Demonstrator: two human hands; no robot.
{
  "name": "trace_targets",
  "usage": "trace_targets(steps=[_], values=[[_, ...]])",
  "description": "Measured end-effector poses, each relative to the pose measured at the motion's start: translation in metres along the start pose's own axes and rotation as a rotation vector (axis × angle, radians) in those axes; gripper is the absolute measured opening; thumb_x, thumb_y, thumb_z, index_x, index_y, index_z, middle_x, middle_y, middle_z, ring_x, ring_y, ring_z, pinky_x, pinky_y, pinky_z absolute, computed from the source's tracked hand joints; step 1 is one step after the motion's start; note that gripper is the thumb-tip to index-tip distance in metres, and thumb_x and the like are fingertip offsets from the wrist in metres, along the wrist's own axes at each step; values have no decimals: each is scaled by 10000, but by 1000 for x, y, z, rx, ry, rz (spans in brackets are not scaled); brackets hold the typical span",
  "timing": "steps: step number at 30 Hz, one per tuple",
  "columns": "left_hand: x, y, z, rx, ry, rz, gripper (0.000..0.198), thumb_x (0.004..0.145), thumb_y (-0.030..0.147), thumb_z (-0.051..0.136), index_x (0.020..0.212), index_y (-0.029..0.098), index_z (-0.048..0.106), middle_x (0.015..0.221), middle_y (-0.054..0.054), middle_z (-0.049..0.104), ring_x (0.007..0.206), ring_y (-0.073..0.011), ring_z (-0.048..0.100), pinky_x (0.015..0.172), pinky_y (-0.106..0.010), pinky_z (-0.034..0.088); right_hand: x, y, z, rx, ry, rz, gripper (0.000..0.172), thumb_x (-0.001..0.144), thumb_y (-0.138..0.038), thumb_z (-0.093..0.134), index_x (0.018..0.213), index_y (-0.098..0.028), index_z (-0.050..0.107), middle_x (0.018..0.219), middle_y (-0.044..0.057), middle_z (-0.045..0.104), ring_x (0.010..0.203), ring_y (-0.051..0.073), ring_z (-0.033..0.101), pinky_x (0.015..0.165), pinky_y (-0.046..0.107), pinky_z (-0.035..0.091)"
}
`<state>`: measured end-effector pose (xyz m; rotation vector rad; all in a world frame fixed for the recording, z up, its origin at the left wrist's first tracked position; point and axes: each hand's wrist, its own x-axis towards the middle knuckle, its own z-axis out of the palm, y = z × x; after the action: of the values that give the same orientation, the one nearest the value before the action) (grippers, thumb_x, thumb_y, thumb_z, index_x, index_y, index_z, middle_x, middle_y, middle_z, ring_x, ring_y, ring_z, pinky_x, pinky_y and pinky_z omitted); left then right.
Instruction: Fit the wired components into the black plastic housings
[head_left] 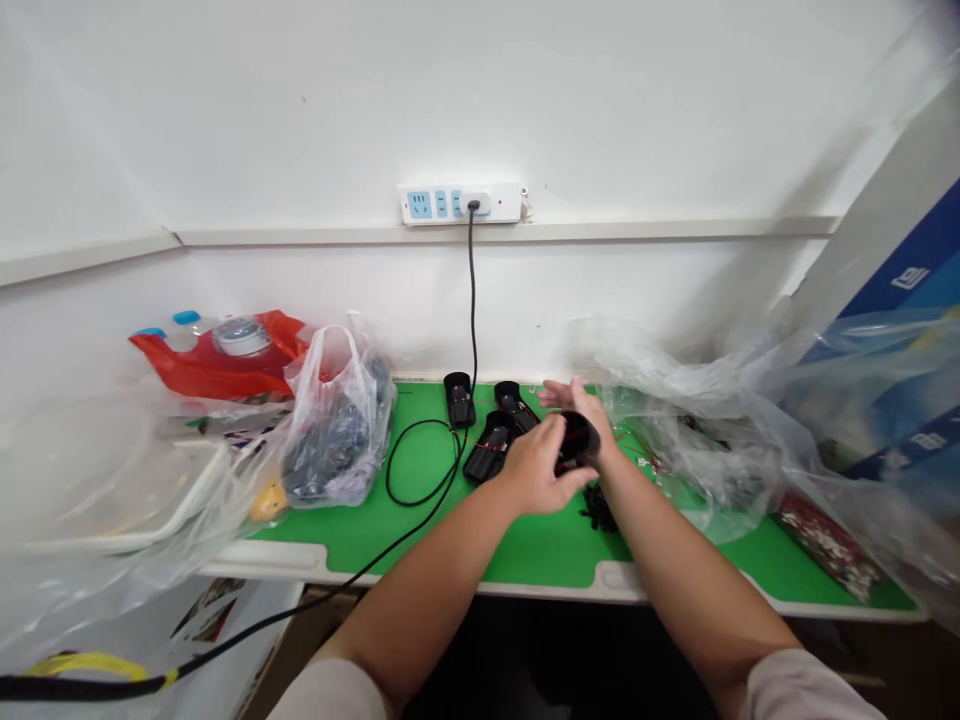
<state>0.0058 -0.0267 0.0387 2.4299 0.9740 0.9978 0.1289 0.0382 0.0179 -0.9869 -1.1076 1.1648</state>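
- Left hand (534,470) holds a black shell (583,436).
- Right hand (583,398), outstretched, at the shell's 12 o'clock.
- Three more shells (489,448) toward its 9 o'clock.
- Power strip (429,205) at the view's 12 o'clock.

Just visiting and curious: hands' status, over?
Left hand gripping black plastic housing. Right hand open, just beyond it. Three similar housings on green tabletop. Black cable beside them.

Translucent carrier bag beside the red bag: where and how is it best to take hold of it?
Take the carrier bag by its handles, probably best from above: they stand up in a loop over the bulging, filled body.
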Motion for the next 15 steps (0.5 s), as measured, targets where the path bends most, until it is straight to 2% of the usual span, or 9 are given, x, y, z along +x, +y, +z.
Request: trace_targets(steps=[4, 6, 7, 8, 10, 11, 12, 14, 15], values=[[-45, 62, -20, 69, -231, 411, 546, 776, 465, 507, 1196, 125, 439, 1075, -174, 573, 941, -296, 555, 816, -441, 443, -8, 4, 6, -389, -233, -116, 675, 853, -654, 248, 1005, -148, 667, 875, 80, 686, 683, 172, 601, 630, 301, 470], [-87, 77, -35, 47, -349, 490, 473, 814, 379, 481, 1232, 165, 428, 1029, -125, 621, 841, -238, 581, 771, -392, 459, -15, 4, 11, -655, -388, -188, 654, 876, -619, 235, 922, -158, 697, 856, 78, 694, 703, 192, 612, 673, 323, 468], [-112, 76, -43, 51, -388, 450, 438, 830, 297, 465, 1254, 199, 417, 1005, -99, 643, 811, -212, 592, 767, -368, 466, -19, 5, 13, -782, -440, -223, 625, 886, -598, 244, 923, -174, 701, 874, 76, 699, 749, 208, 623, 716, 338, 466], [-140, 69, -51, 58, -382, 353, 449, 829, 252, 463, 1274, 232, 405, 997, -85, 658, 817, -205, 604, 775, -357, 471, -23, 5, 16, -888, -475, -257, 584, 896, -572, 255, 973, -194, 693, 924, 74, 700, 819, 224, 628, 767, 350, 458], [-203, 40, -66, 49, -288, 78, 618, 735, 366, 594, 1310, 285, 384, 1148, -102, 621, 994, -268, 593, 878, -398, 462, -28, 7, 20, -1029, -503, -308, 515, 914, -522, 264, 1142, -229, 622, 1064, 72, 672, 956, 238, 612, 850, 360, 433], [-236, 20, -73, 84, -183, -108, 658, 687, 368, 635, 1301, 319, 402, 1216, -95, 588, 1063, -290, 571, 914, -406, 453, -30, 7, 22, -1072, -496, -326, 503, 921, -502, 262, 1211, -233, 573, 1128, 77, 645, 1004, 235, 597, 879, 356, 420], [-269, 1, -79, 145, -43, -360, 629, 659, 370, 657, 1254, 340, 454, 1239, -78, 577, 1094, -307, 559, 930, -421, 447, -31, 9, 25, -1105, -480, -337, 502, 925, -490, 259, 1254, -229, 534, 1173, 84, 620, 1034, 231, 584, 897, 347, 410], [-330, -31, -90, 259, 255, -859, 505, 599, 450, 665, 1073, 298, 579, 1102, -70, 655, 1068, -361, 569, 899, -477, 460, -32, 11, 30, -1169, -430, -330, 512, 928, -487, 249, 1269, -215, 516, 1181, 102, 609, 1042, 221, 577, 899, 328, 403], [-357, -42, -93, 287, 350, -1033, 454, 582, 499, 639, 971, 267, 608, 964, -70, 693, 1014, -382, 592, 851, -494, 478, -31, 13, 33, -1204, -401, -315, 516, 928, -492, 242, 1253, -213, 529, 1151, 107, 621, 1026, 218, 580, 887, 321, 403]])
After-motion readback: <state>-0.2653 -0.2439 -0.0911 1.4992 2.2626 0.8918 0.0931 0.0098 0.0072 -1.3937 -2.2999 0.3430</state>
